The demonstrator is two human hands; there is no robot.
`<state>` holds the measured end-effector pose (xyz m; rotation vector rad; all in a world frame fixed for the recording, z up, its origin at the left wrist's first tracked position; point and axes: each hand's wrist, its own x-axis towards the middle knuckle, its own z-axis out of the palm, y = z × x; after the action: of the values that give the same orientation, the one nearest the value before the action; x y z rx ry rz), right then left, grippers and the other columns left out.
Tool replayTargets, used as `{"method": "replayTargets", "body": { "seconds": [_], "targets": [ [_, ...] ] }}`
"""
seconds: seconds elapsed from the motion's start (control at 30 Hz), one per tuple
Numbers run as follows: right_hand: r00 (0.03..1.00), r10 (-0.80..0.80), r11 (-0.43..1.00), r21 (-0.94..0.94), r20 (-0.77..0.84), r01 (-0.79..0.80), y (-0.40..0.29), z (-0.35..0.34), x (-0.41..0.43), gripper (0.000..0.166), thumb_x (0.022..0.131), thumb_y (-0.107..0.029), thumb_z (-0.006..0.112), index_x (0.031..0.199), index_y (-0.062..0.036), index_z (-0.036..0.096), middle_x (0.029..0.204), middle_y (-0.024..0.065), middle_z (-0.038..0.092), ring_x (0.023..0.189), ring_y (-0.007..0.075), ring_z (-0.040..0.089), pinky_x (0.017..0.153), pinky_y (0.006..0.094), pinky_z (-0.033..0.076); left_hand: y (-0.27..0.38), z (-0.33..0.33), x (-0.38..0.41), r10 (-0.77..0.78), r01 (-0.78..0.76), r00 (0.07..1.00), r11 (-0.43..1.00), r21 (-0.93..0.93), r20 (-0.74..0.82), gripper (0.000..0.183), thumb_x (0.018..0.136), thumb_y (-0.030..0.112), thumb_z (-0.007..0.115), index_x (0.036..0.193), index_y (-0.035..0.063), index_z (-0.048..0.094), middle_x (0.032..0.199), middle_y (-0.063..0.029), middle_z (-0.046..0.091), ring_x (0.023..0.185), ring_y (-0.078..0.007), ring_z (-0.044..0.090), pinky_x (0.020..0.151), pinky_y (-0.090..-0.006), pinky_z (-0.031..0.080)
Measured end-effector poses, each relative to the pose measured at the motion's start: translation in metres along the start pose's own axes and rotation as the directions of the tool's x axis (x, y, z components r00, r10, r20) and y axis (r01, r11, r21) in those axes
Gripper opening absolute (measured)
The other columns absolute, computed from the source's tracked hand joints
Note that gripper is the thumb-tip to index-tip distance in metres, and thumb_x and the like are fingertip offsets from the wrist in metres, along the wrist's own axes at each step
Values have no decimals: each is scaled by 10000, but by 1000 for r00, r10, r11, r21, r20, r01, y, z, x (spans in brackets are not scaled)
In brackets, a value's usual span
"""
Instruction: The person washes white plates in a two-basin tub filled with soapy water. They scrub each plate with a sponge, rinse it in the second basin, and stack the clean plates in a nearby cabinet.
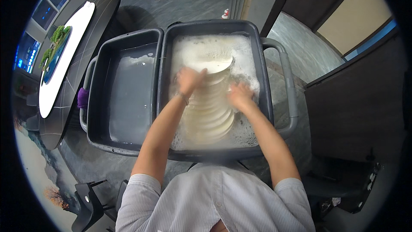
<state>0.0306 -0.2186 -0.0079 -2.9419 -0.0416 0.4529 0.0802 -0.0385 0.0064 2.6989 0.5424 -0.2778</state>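
Note:
Several white plates (210, 119) lie overlapped in a row under cloudy, soapy water in the right-hand dark grey plastic tub (268, 103). One white plate (219, 66) at the far end of the row shows part of its face above the water. My left hand (190, 79), blurred, is at the left side of that plate, its thumb towards the rim; its grip is unclear. Beside the right edge of the row, my right hand (242, 96) dips into the foam with fingers apart, and its fingertips are partly hidden by suds.
A second grey tub (93, 103) with water adjoins on the left, a purple cloth (82, 98) on its handle. Grey handles (291, 93) flank the tubs. Left stands a dark oval table (104, 9); a dark panel (354, 103) rises at right. A chair (85, 199) is lower left.

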Motion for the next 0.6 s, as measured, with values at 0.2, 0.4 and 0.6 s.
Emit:
{"method": "replayTargets", "body": {
  "seconds": [0.2, 0.4, 0.6],
  "targets": [
    [960, 24, 999, 24, 278, -32, 5, -9, 20, 324, 843, -148, 458, 1141, -54, 545, 1139, 169, 567, 1046, 313, 554, 915, 469, 396, -26, 8, 74, 143, -145, 984, 989, -7, -109, 472, 757, 357, 590, 1065, -1, 575, 1101, -209, 558, 1056, -323, 529, 877, -379, 437],
    [983, 62, 993, -114, 171, -43, 15, 13, 12, 285, 789, -141, 520, 1041, -36, 602, 1124, 178, 566, 1063, 342, 532, 879, 452, 436, -14, -15, 56, 121, -113, 990, 988, -102, 70, 479, 728, 388, 631, 902, -58, 626, 898, -211, 639, 813, -296, 630, 732, -376, 496],
    [973, 224, 840, 517, -49, -168, 30, -12, 28, 296, 726, -201, 556, 949, -12, 609, 980, 232, 597, 943, 395, 562, 830, 425, 451, -36, 1, 67, 75, 122, 966, 707, -697, 246, 275, 754, 182, 605, 758, -92, 603, 631, -177, 608, 553, -249, 605, 552, -320, 483]
  ]
}}
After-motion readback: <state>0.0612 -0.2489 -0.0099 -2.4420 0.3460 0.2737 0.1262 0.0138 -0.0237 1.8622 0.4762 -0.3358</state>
